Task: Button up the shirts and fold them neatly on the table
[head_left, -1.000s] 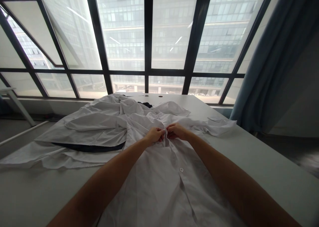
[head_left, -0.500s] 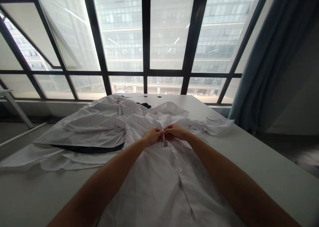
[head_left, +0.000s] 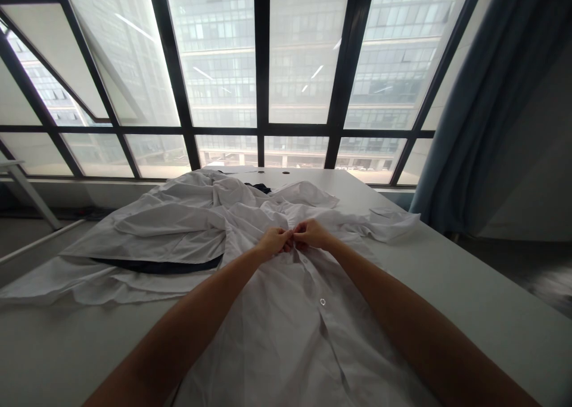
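A white shirt (head_left: 277, 311) lies spread toward me on the table, its front placket running down the middle. My left hand (head_left: 276, 241) pinches the placket edge from the left. Right against it, my right hand (head_left: 311, 235) is closed on the same edge, fingertips touching or nearly so. What sits between the fingertips is too small to make out. Below the hands, one button (head_left: 322, 302) shows on the placket, and the two front edges gape apart lower down.
More crumpled white cloth (head_left: 170, 216) covers the left and far part of the white table (head_left: 451, 300). A dark strip of fabric (head_left: 156, 266) shows between its layers. Behind the table are windows (head_left: 308, 55); a blue curtain (head_left: 465, 133) hangs at the right.
Both hands stay at the placket with only slight finger movement. My right hand has shifted a little, and the cloth just below has moved slightly.
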`<state>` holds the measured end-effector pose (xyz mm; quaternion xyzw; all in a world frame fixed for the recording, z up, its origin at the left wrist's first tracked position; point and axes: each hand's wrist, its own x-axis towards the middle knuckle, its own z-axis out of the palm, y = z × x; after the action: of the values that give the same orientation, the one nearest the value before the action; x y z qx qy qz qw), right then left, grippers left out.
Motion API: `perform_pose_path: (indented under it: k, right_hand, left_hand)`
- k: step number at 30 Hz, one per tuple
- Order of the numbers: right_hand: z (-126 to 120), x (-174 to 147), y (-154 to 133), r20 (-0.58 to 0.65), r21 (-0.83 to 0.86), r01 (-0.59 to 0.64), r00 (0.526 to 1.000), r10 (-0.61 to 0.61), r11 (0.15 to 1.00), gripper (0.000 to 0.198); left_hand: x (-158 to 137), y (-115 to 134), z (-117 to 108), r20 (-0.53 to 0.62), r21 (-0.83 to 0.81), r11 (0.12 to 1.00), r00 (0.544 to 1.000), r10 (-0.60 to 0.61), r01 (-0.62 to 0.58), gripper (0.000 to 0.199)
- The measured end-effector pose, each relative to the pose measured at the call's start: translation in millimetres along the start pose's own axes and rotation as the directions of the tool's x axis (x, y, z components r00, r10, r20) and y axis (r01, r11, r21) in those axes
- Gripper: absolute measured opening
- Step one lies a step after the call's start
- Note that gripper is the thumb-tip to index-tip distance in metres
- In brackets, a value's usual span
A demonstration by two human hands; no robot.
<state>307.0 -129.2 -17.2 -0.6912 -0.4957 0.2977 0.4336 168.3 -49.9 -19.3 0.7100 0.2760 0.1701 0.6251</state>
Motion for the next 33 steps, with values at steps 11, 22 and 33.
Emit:
perform_pose_path:
  k: [11,22,33]
  right_hand:
    - [-4.0,-3.0,-6.5,0.08,-0.4,0.262,0.965,-0.251,0.878,0.018]
    - [2.3,-14.6,-29.6,0.18,-0.813,0.35,0.911,-0.37,0.466,0.016]
    - [4.1,-9.6,-21.6,0.092,-0.705,0.376,0.889,-0.448,0.601,0.015]
  left_hand:
    - [9.1,-10.3,-0.1,-0.048,0.094,0.995,0.998,0.041,-0.036,0.031]
    - [8.6,-7.9,-7.2,-0.045,0.139,0.99,0.999,-0.027,0.033,0.036]
    - [12.6,-10.2,-7.9,-0.028,0.038,0.998,0.998,-0.049,0.05,0.033]
